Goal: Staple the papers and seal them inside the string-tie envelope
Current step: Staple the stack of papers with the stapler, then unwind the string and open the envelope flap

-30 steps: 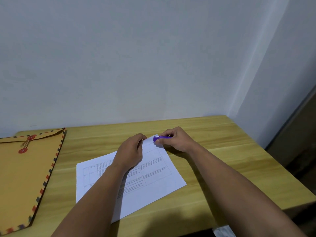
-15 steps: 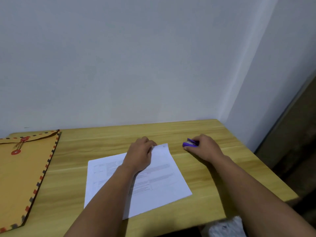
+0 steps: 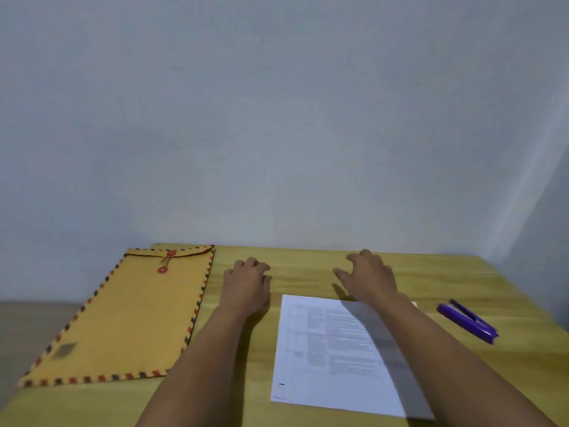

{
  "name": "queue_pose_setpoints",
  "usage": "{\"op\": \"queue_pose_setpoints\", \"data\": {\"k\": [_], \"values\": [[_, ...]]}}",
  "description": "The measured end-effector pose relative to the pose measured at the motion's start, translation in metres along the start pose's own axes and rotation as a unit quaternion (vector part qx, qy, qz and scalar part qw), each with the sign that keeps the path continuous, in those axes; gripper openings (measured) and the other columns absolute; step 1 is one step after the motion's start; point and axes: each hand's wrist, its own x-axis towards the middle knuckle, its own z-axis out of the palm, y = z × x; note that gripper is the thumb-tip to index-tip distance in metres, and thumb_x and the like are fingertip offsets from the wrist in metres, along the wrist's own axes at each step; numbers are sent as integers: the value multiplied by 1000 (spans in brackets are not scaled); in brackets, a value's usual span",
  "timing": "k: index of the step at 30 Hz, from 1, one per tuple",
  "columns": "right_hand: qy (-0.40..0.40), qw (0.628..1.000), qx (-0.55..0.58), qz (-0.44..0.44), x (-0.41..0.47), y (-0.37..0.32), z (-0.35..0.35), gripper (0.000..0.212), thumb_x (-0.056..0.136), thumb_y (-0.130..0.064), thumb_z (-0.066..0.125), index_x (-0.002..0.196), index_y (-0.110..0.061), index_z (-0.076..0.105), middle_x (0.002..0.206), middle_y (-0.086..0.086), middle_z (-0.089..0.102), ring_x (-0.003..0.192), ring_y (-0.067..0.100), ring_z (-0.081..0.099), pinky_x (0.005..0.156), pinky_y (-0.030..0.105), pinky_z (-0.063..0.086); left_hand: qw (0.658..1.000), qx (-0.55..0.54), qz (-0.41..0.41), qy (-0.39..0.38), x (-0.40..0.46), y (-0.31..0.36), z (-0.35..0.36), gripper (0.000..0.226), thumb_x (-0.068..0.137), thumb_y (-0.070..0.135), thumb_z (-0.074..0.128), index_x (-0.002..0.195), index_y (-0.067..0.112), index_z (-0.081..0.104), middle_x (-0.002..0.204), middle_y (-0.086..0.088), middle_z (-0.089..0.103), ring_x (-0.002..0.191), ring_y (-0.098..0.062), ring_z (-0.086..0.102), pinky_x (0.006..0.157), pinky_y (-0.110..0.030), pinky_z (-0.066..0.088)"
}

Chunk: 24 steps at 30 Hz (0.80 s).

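Note:
The printed white papers [image 3: 326,349] lie flat on the wooden table [image 3: 308,266], in front of me. A purple stapler [image 3: 466,322] rests on the table to their right, untouched. The yellow string-tie envelope [image 3: 123,315] with a striped border lies at the left, its flap closed and string wound on two red discs. My left hand [image 3: 246,285] hovers empty between envelope and papers, fingers loosely curled. My right hand [image 3: 368,277] is above the papers' far edge, fingers spread, holding nothing.
A pale wall [image 3: 277,118] stands right behind the table's far edge. The envelope's left part overhangs the table's left side. The table's right edge lies beyond the stapler.
My right hand has let go of the stapler, which now lies on the table at the right. Both hands have lifted off the papers and moved left. The view has swung left.

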Motion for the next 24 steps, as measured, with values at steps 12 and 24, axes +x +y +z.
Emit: {"op": "queue_pose_setpoints", "data": {"k": [12, 24], "values": [[-185, 923, 19, -338, -22, -267, 89, 66, 105, -57, 43, 162, -26, 33, 172, 6, 26, 157, 28, 24, 121, 59, 27, 978, 78, -187, -44, -79, -221, -48, 56, 103, 53, 28, 155, 34, 33, 166, 4, 23, 154, -26, 16, 121, -55, 16], [-136, 946, -35, -291, -69, -207, 58, 41, 98, -53, 54, 120, -26, 75, 124, 0, 70, 116, 26, 64, 99, 48, 50, 988, 33, -138, -57, -119, -130, -39, 57, 101, 55, 28, 155, 38, 30, 167, 7, 22, 154, -26, 13, 123, -55, 9]]}}
